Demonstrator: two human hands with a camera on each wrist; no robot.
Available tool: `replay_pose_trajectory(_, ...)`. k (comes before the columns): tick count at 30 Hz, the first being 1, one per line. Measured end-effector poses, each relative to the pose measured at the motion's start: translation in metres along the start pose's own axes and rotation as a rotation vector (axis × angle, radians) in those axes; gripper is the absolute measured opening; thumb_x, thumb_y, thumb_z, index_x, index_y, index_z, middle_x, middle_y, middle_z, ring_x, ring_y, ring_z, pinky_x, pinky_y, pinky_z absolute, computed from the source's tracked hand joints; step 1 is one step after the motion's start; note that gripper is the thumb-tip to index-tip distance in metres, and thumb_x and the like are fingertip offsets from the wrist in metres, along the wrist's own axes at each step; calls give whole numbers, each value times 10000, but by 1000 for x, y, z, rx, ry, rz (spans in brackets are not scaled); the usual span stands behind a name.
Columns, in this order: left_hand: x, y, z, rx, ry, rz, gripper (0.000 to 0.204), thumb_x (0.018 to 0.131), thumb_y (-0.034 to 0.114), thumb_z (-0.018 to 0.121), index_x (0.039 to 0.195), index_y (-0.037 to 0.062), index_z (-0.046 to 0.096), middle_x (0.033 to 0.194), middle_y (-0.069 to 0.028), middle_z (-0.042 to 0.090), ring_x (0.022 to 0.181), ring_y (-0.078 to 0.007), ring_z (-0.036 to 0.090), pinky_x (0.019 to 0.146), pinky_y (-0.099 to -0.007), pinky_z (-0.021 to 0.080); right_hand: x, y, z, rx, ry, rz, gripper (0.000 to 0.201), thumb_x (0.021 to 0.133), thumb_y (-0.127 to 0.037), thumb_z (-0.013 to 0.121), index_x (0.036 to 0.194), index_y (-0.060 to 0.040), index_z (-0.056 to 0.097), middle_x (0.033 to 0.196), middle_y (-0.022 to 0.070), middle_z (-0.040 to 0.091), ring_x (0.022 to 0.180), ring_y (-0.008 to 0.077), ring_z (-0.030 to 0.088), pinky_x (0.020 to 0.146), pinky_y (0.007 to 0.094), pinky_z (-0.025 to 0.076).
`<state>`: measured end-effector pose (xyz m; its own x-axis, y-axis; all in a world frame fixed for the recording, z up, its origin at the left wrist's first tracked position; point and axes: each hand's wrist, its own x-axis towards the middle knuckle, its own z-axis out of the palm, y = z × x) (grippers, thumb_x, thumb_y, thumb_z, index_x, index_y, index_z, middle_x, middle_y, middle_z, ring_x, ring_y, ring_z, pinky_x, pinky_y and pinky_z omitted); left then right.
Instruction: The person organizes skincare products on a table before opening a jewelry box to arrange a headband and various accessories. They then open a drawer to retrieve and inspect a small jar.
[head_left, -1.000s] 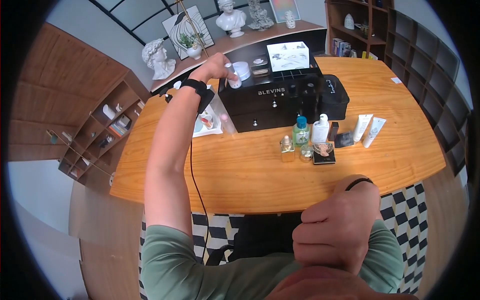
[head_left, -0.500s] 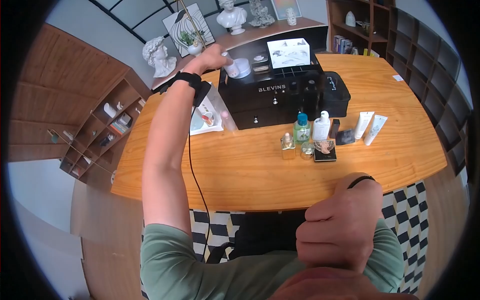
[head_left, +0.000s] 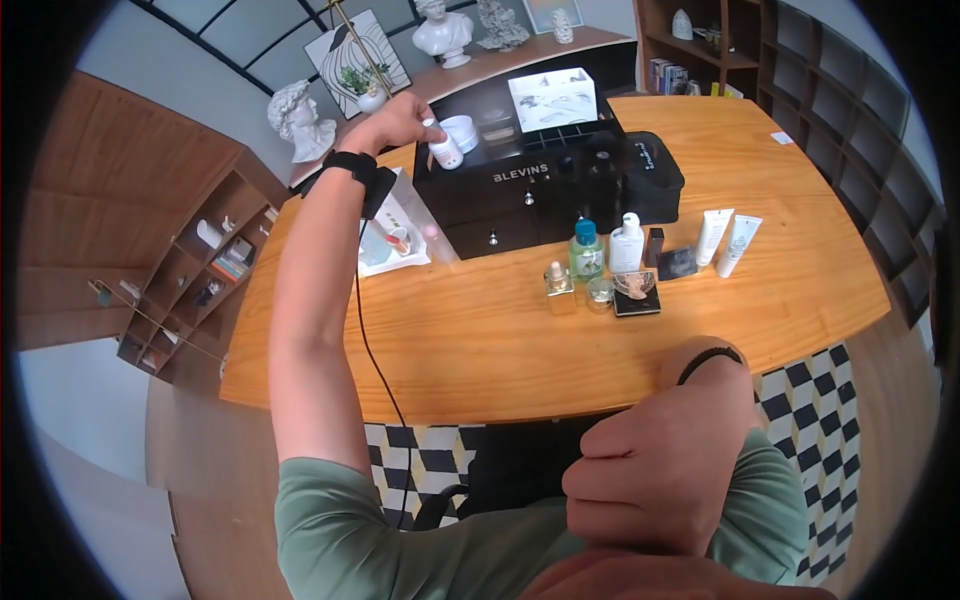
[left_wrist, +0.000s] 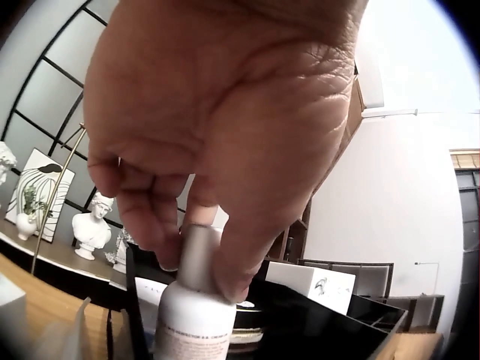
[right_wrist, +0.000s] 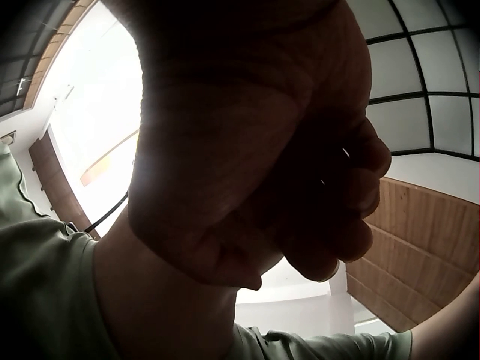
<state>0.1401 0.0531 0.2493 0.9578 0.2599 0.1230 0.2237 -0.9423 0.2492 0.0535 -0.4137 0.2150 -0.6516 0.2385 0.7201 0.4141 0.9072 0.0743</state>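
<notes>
In the head view my left hand (head_left: 402, 122) is over the left end of a black makeup organizer (head_left: 560, 160) lettered BLEVINS. Its thumb and fingertips pinch the cap of a small white bottle (head_left: 446, 153), which leans slightly at the organizer's front left corner. The left wrist view shows the same bottle (left_wrist: 196, 319) closer, with small print on its body. Just behind it sits a round white jar (head_left: 461, 131). My right hand (head_left: 650, 465) is raised in front of my chest, fingers loosely curled and holding nothing.
A white patterned box (head_left: 555, 102) stands on the organizer. In front are a green bottle (head_left: 587, 255), a white bottle (head_left: 626, 245), a perfume bottle (head_left: 559, 290), a compact (head_left: 636, 295) and two tubes (head_left: 712, 238). A white tray (head_left: 410, 260) lies left. A cable (head_left: 375, 350) hangs from my left wrist.
My left hand moved the white bottle back beside the jar, then forward again to the organizer's front left corner. The head view has turned slightly. The right hand stayed by my chest.
</notes>
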Motion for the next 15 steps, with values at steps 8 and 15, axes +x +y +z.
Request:
replay_pose_trajectory(8,-6,12,-2,161,8,-7,393,715,292,914,869,-14,722,703,-66,624,657,-168,550,606,-346,453,-1,2,-1,-13,6,-27,266,764,-156,627,592,-85,436,615,17,365,515,157,372,433,289,249)
replay_pose_trajectory(15,-5,-1,2,166,32,12,421,707,315,920,835,-21,700,689,-78,611,662,-179,549,617,-358,457,4,3,-3,-49,2,-17,281,786,-154,624,590,-85,435,613,14,359,509,151,367,428,284,250)
